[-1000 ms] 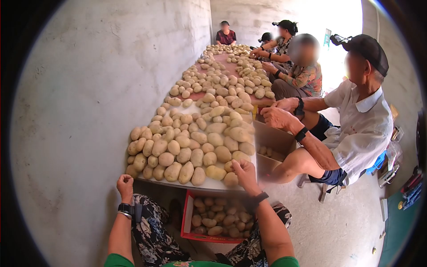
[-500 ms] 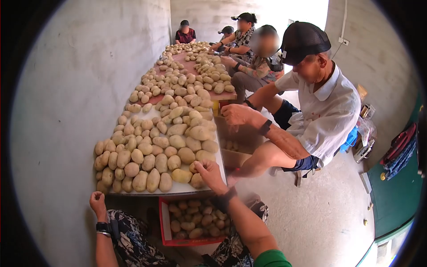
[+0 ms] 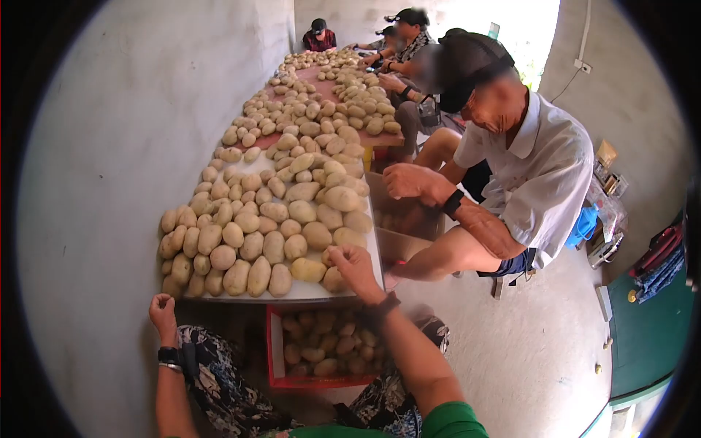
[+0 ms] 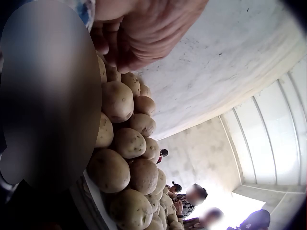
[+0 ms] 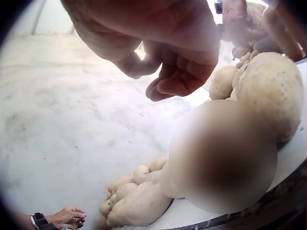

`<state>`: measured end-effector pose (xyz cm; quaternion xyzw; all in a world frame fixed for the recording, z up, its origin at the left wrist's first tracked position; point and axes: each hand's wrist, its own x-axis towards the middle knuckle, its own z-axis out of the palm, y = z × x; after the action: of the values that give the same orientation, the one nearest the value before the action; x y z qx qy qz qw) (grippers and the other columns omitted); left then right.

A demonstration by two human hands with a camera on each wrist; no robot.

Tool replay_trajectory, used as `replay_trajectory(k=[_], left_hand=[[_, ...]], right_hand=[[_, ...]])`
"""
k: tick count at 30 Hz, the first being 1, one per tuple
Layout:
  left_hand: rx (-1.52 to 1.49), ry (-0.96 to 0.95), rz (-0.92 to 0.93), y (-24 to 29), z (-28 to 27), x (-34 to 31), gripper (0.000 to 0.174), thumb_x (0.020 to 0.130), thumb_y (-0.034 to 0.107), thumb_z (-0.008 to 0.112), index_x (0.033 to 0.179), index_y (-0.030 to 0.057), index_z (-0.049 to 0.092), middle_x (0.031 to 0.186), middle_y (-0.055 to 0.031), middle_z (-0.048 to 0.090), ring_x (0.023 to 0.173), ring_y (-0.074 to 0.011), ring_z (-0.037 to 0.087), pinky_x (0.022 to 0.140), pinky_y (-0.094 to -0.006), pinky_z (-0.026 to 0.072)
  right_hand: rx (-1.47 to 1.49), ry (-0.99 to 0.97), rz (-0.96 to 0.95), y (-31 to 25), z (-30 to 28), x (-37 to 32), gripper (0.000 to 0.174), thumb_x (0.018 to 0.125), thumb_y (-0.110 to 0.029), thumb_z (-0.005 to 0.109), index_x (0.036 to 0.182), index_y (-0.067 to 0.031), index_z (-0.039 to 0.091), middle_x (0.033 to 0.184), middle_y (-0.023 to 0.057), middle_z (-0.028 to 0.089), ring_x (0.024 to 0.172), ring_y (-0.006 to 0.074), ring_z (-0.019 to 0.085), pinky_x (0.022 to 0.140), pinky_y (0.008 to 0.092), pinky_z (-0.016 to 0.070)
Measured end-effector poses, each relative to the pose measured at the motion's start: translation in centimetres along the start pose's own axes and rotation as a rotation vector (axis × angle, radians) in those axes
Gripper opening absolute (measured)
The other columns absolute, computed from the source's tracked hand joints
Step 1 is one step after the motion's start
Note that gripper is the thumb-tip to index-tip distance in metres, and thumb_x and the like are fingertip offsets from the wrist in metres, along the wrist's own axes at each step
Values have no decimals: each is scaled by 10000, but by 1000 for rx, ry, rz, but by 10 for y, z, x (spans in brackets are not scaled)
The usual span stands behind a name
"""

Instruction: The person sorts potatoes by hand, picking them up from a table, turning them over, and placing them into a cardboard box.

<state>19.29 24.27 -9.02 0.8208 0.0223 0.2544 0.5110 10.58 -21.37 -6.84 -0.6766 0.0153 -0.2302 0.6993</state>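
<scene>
Many tan potatoes (image 3: 274,247) lie spread over the white-topped table (image 3: 318,292). Loosely curled and holding nothing, my left hand (image 3: 163,317) is beside the table's near left corner; the left wrist view shows its fingertips (image 4: 128,64) close to the potatoes (image 4: 118,101) by the wall. My right hand (image 3: 358,271) hovers over the near right corner, close to a yellowish potato (image 3: 308,270). In the right wrist view, its bent fingers (image 5: 180,84) and thumb have nothing between them. A blurred disc hides part of that view.
A red box (image 3: 275,358) of potatoes stands below the table's near edge. At the right sits a person in a white shirt (image 3: 544,157), beside a cardboard box (image 3: 409,241). Several other people sit farther along. A grey wall (image 3: 124,182) borders the left side.
The head view has swung to the right, so the table appears farther left. Both my hands keep nearly the same places by the table. The person in white leans forward with head lowered.
</scene>
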Motion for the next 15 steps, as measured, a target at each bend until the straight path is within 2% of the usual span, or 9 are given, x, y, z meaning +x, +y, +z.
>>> replay_trajectory(k=[2, 4, 5, 6, 9, 13, 15], left_hand=[[93, -12, 61, 11, -7, -4, 79, 711, 43, 615, 764, 15, 565, 706, -3, 548, 678, -96, 506, 660, -246, 435], [126, -14, 108, 6, -7, -1, 83, 719, 54, 623, 776, 12, 581, 712, -14, 571, 682, -97, 522, 660, -254, 444], [199, -32, 160, 15, -8, -3, 82, 730, 61, 621, 782, 11, 584, 710, -24, 585, 677, -105, 535, 659, -260, 449], [275, -31, 216, 28, -6, -8, 79, 741, 68, 615, 790, 12, 587, 699, -37, 591, 661, -118, 547, 652, -268, 456], [358, -131, 317, 41, -2, -16, 56, 743, 65, 600, 781, 25, 591, 705, -64, 606, 645, -155, 574, 634, -282, 462], [322, -165, 281, 55, 15, -51, 45, 728, 41, 609, 766, 28, 589, 690, -46, 579, 626, -121, 554, 601, -253, 449], [238, -384, 180, 46, 32, -77, 47, 721, 24, 599, 767, 30, 592, 695, -42, 580, 625, -110, 551, 590, -248, 448]], right_hand=[[-22, -23, 86, -24, -4, -5, 280, 849, -193, 579, 615, -46, 531, 574, -42, 501, 554, 33, 432, 518, 212, 367], [8, 32, 54, -15, -8, -1, 283, 826, -220, 608, 619, -28, 590, 561, -26, 546, 538, 31, 468, 498, 219, 381], [-121, 41, 17, 2, -19, 6, 289, 801, -230, 629, 612, -15, 595, 543, -28, 548, 519, 33, 474, 483, 226, 382], [-216, 71, 20, -21, -21, 3, 287, 785, -226, 633, 604, -7, 595, 529, -33, 539, 502, 36, 466, 483, 229, 383], [-65, 66, -48, -14, -39, 7, 223, 802, -152, 592, 629, -17, 632, 585, 4, 603, 518, 26, 489, 486, 182, 365], [25, 112, -18, -25, -60, 5, 204, 819, -141, 595, 657, -22, 628, 650, 19, 622, 591, 43, 537, 528, 177, 381], [-2, 169, 3, -27, -76, 4, 198, 820, -147, 599, 664, -29, 631, 657, 21, 623, 608, 45, 549, 536, 177, 388]])
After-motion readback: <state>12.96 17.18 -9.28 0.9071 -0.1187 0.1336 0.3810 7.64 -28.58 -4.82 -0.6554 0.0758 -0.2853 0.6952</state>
